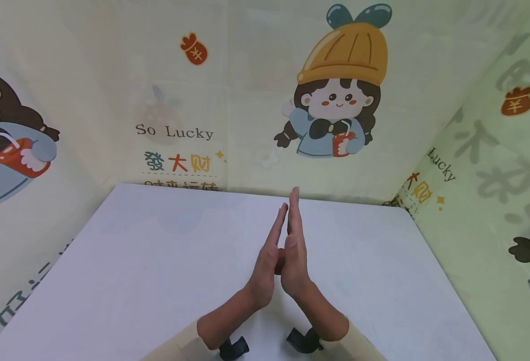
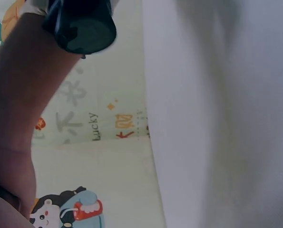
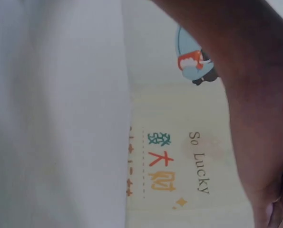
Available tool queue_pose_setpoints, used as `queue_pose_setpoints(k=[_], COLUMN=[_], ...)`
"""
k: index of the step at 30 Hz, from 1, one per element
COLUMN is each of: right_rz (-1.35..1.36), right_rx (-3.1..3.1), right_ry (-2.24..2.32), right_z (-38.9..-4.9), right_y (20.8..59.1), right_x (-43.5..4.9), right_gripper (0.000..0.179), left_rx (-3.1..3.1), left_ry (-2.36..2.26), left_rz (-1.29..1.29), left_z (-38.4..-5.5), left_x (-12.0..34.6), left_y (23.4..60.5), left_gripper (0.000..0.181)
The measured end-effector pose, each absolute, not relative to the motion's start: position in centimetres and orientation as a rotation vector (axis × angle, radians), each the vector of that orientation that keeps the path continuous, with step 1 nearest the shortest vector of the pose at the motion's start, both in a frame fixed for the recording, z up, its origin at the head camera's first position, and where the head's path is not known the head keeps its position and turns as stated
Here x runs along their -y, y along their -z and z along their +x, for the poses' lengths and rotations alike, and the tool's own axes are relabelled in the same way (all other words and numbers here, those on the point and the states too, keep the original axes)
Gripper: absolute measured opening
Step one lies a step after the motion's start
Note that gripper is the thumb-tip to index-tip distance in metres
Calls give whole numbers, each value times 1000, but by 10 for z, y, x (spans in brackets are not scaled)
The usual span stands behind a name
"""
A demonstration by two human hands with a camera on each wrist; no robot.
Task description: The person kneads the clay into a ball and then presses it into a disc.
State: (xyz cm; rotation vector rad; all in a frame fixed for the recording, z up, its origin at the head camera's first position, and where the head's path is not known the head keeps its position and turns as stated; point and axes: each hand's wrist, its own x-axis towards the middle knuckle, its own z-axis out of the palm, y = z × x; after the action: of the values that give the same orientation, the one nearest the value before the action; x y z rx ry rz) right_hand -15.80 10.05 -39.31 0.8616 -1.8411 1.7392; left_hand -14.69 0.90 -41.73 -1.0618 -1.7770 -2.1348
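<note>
Over the middle of the white table, my left hand (image 1: pixel 265 268) and right hand (image 1: pixel 295 258) stand upright, palm facing palm. Their straight fingers point up and away, fingertips close together, with the right hand's reaching higher. Between the lower palms shows a small, rounded, dark brown thing (image 1: pixel 280 261), mostly hidden by the hands; I cannot tell what it is. The left wrist view shows the base of the left hand (image 2: pixel 13 175) at its lower left edge. At the lower right of the right wrist view is the base of the right hand (image 3: pixel 262 190).
The white table (image 1: pixel 179 240) spreads out below and around the hands. Printed cloth walls (image 1: pixel 251 100) with cartoon figures and lettering rise at its back and sides. Black wrist mounts (image 1: pixel 234 348) sit below both forearms, by the light sleeves (image 1: pixel 179 343).
</note>
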Motion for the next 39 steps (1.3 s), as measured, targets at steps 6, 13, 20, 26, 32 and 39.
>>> queue_pose_setpoints(k=[6,13,20,26,32,39], right_rz=[883,961,979,984,981,997], right_rx=[1829,1776,1770,1779,1785,1833], right_ry=[-1846,-1909,-1952,-1909,-1906,-1919], right_z=[-161,-160,-154,-152,-145,-138], right_y=[395,396,400,402,399,398], right_x=[-102,-97,-90,-83,-80,-76], right_gripper=[78,71,65,65,66,71], left_rx=[1758,1664,1611,1552,1483,1501], left_ry=[2118,2161,2137,2168,2129,2100], left_rz=[-1016,-986,-951,-907,-888,-832], left_z=[-139,-137,-147,-158,-169,-188], left_x=[-8,-5,2,8,13,19], left_y=[406,394,383,378,372,375], left_gripper=[65,65,66,69,73,74])
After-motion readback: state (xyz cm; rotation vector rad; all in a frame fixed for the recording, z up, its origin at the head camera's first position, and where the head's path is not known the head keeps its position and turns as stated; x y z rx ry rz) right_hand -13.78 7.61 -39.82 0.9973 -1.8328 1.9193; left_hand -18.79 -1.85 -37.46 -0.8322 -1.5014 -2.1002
